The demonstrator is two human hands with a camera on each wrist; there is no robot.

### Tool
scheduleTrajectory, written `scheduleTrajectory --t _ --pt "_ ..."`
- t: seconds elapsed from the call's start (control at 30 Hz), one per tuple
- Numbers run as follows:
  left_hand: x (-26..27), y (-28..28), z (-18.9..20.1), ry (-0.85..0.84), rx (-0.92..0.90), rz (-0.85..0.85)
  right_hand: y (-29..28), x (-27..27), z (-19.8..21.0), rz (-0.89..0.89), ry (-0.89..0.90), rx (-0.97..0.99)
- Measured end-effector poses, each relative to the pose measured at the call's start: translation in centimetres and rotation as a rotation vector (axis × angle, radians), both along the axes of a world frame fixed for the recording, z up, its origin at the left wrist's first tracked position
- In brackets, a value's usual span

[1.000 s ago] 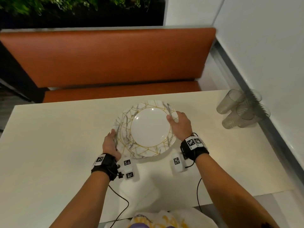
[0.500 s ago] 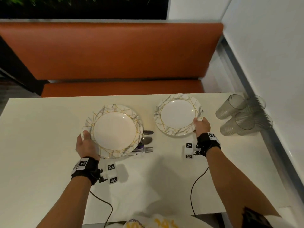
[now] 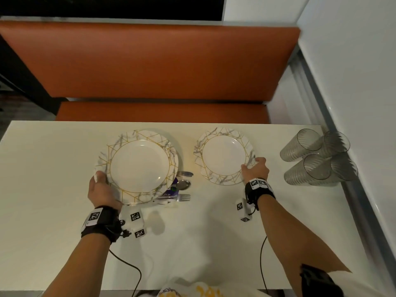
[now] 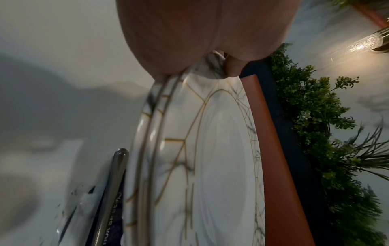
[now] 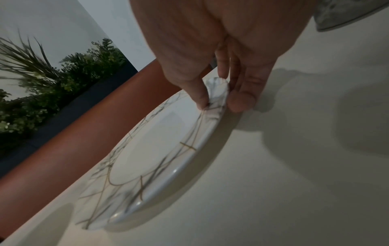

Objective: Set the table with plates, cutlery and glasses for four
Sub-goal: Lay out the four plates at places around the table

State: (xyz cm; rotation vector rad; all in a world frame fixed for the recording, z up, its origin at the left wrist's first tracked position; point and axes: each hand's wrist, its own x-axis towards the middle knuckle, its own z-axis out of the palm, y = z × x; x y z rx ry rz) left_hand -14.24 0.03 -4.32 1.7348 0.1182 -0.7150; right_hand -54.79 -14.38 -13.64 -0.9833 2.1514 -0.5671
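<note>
My left hand grips the near-left rim of a stack of marbled, gold-lined plates, held just above the white table. The left wrist view shows the thumb on top of the stacked plate rims. One matching plate sits to the right near the far edge. My right hand pinches its near-right rim between thumb and fingers, and this plate is slightly tilted up at that side. Cutlery in a wrapper lies partly under the stack.
A few clear ribbed glasses lie clustered at the table's right edge beside the wall. An orange bench runs along the far side. A cutlery handle shows beside the stack in the left wrist view.
One second ago both hands held one stack at the centre. My right hand has carried one plate off to the right; my left has shifted the stack left, uncovering the cutlery.
</note>
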Motion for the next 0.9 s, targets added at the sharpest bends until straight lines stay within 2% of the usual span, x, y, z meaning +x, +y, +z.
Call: scheduleTrajectory --t 0.3,0.37,0.43,0.47,0.53,0.57,0.63,0.7,0.77,0.83,0.9 --pt "-1.5 -0.5 -0.2 0.015 0.015 -0.053 -2.2 1.6 1.0 0.069 0.012 0.055" --pt "-1.8 -0.7 -0.3 0.005 0.039 -0.092 -1.9 1.8 1.6 0.089 0.142 0.097" --pt "-2.2 -0.7 -0.3 -0.005 0.043 -0.145 -1.6 2.5 2.9 0.125 0.305 0.020" --pt "-2.5 -0.7 -0.2 -0.018 0.041 -0.175 -1.4 3.3 3.7 0.166 0.297 -0.064" --pt "-3.2 -0.7 -0.2 -0.031 0.075 -0.229 -0.7 5.6 5.6 0.298 0.042 -0.194" --pt "-3.6 -0.5 -0.2 -0.004 0.075 -0.232 -0.2 7.0 6.7 0.396 -0.096 -0.188" --pt "-4.5 -0.4 0.2 0.079 0.070 -0.237 0.8 9.8 8.6 0.590 -0.240 -0.110" --pt "-5.1 0.0 0.2 0.092 0.092 -0.287 1.3 11.6 9.9 0.752 -0.170 -0.079" --pt "-5.6 0.3 0.2 0.074 0.123 -0.352 1.5 12.6 10.5 0.873 0.009 -0.097" --pt "-5.7 0.8 0.0 0.121 0.142 -0.370 1.5 12.8 11.0 0.884 0.066 -0.088" --pt "-5.6 1.5 -0.1 0.206 0.130 -0.343 1.7 12.6 11.4 0.845 0.028 -0.055"
